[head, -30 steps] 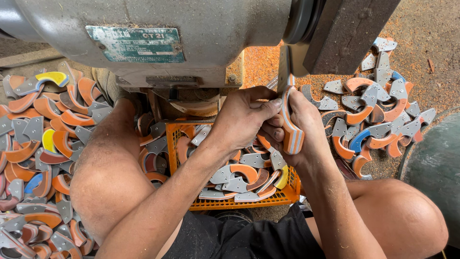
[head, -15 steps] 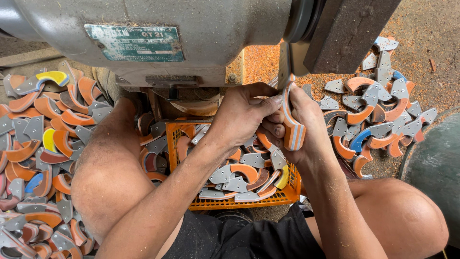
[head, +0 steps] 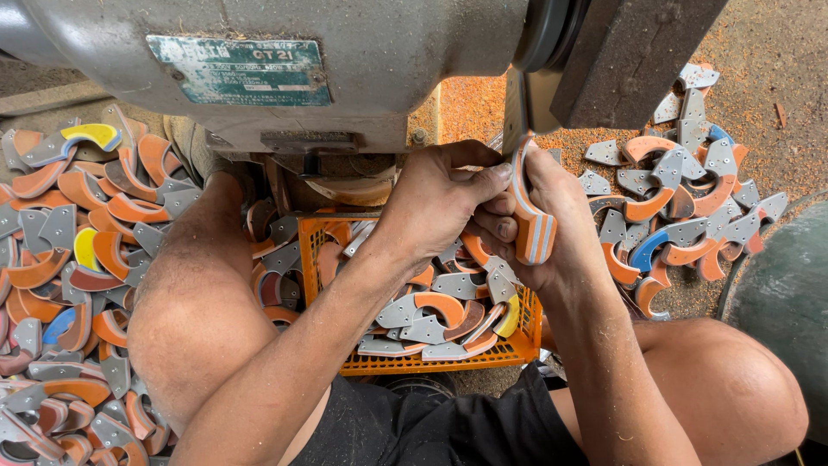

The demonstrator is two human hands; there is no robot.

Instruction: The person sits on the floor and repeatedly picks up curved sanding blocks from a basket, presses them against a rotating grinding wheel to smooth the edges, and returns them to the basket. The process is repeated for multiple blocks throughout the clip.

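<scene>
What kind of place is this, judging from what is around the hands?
Probably a small workshop where curved pieces are ground. A grey grinding machine stands over the person, both hands hold a stack of curved orange-and-grey pieces near its wheel, and similar pieces fill an orange crate and floor piles.

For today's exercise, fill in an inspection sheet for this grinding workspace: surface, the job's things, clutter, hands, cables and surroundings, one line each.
Surface: ground dusted with orange grit.
Job's things: curved orange-and-grey piece held on edge at the grinding wheel; orange crate of similar pieces below.
Clutter: loose pieces heaped at left and at right.
Hands: left hand and right hand both pinch the piece with their fingers.
Cables: nothing seen.
Surroundings: grey machine housing above; bare knees either side.
</scene>
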